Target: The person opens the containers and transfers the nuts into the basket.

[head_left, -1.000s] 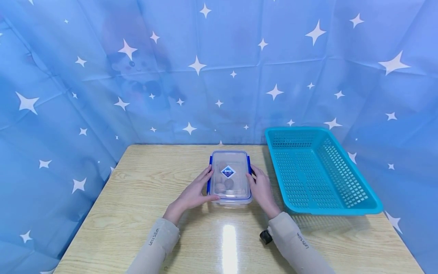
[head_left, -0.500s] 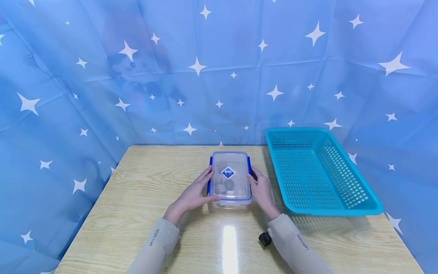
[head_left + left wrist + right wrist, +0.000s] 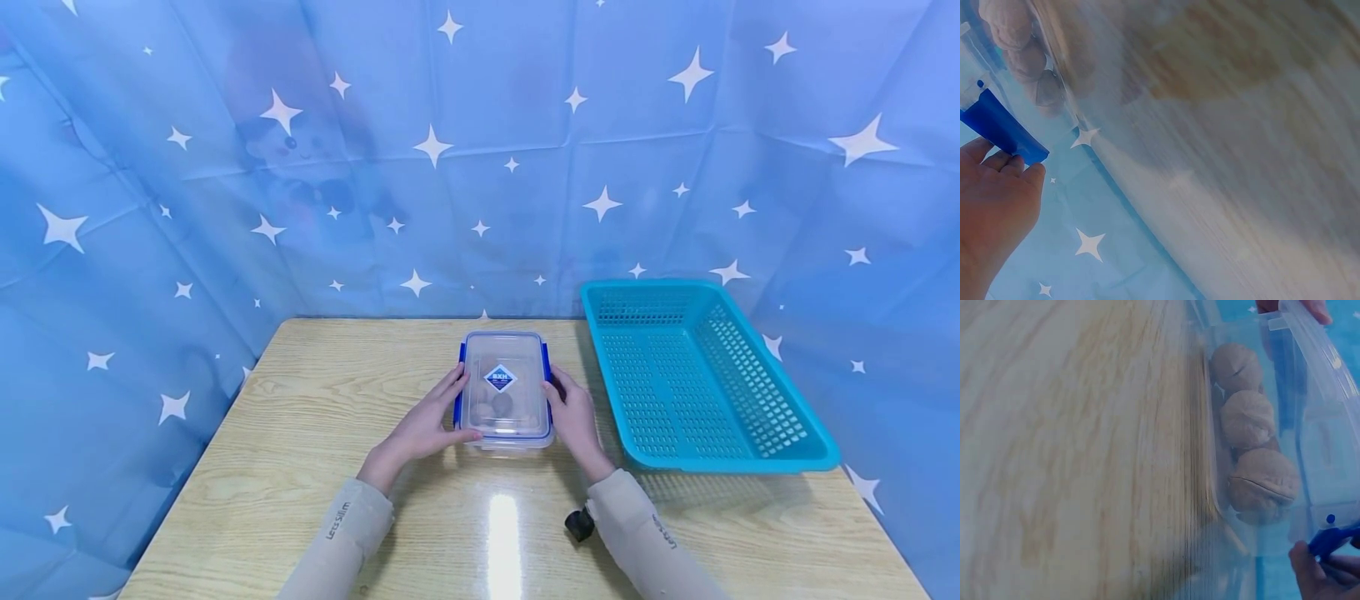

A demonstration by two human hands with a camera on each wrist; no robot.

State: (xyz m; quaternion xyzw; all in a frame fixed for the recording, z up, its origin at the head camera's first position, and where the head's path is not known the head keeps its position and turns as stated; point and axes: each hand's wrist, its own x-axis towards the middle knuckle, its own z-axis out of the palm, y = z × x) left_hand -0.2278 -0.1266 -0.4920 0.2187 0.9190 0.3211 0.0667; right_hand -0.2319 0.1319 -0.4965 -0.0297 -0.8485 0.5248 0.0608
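Observation:
A clear plastic food container (image 3: 517, 412) with a blue-rimmed lid and blue side clips rests on the table, lid on. Walnuts (image 3: 1263, 481) show through its wall in the right wrist view, in a row. My left hand (image 3: 423, 425) grips the container's left side, thumb at the front corner. In the left wrist view, its fingertips (image 3: 1035, 172) touch the blue clip (image 3: 1004, 128). My right hand (image 3: 576, 417) grips the opposite side. Its fingers (image 3: 1305, 565) are at the other blue clip (image 3: 1329, 544) in the right wrist view; part of that hand lies outside the frame.
A turquoise perforated basket (image 3: 678, 458) stands right of the container, near the table's right edge. Blue star-printed cloth (image 3: 480, 192) hangs behind the wooden table (image 3: 322, 383) and along its sides. A small black device (image 3: 579, 525) sits at the right sleeve cuff.

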